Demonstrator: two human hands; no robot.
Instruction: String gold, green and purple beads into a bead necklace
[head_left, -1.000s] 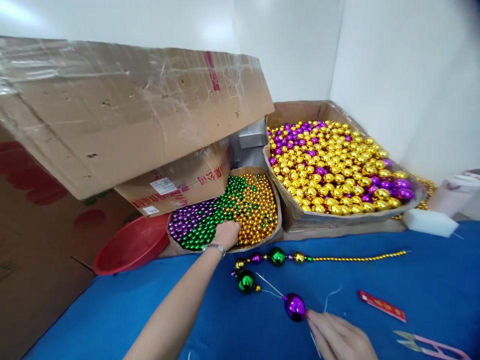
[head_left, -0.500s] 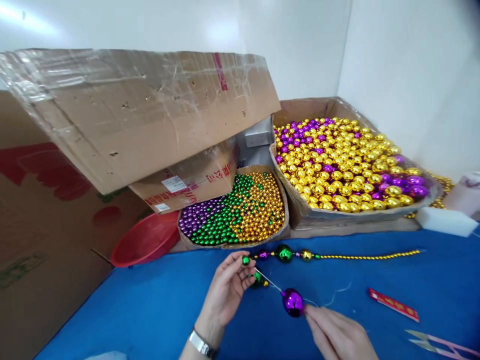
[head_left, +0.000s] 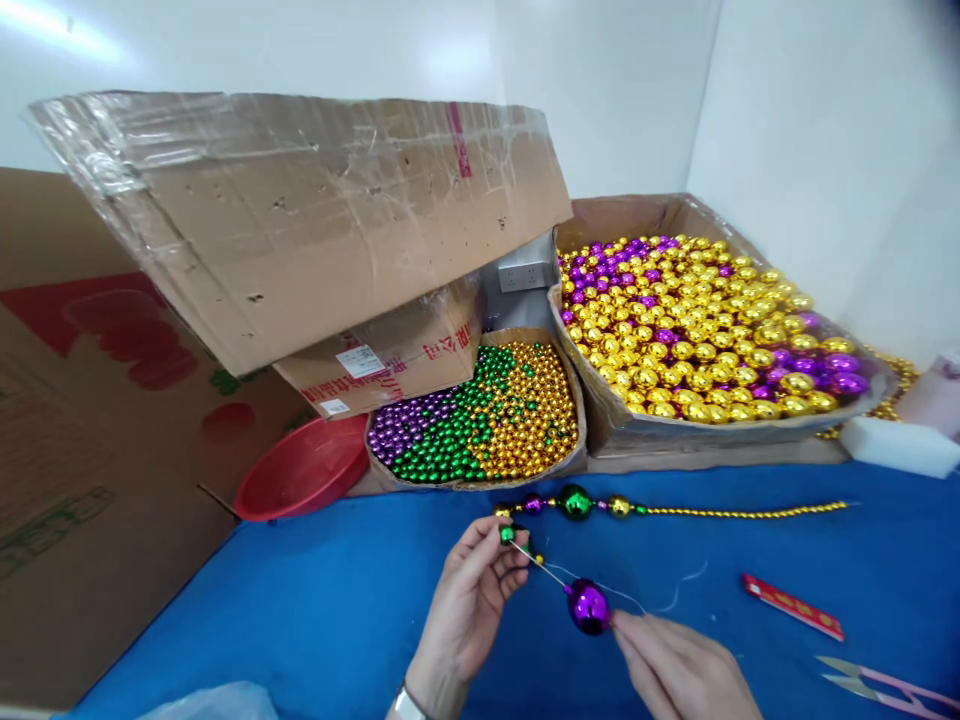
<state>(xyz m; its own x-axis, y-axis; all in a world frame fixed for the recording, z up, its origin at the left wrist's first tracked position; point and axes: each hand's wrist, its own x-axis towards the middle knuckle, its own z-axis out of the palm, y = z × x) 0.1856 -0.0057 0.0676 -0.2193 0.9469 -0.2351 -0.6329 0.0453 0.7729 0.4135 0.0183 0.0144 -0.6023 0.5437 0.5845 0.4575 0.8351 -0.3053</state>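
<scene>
Between thumb and fingers, my left hand (head_left: 472,590) pinches a small green bead (head_left: 507,535). A thin needle (head_left: 541,566) runs from that bead to a large shiny purple bead (head_left: 588,606). My right hand (head_left: 679,665) is closed at the far side of the purple bead, its fingertips touching the bead's lower right end. Pale thread (head_left: 679,590) trails on the blue cloth behind. Past my left hand lies a bead strand (head_left: 705,513) with purple, green and gold beads and a gold tail stretching right. A small gold bead (head_left: 539,559) shows beside my left fingers.
At the back stand a box of large gold and purple beads (head_left: 690,340) and a box of small purple, green and gold beads (head_left: 480,430). A red basin (head_left: 300,470) sits left. Thread snips (head_left: 885,685) and a red packet (head_left: 793,607) lie right, near a white block (head_left: 900,445).
The green bead has come slightly nearer the purple bead as my left hand shifted right and down. My right hand stays nearly in place. The view has turned a little left.
</scene>
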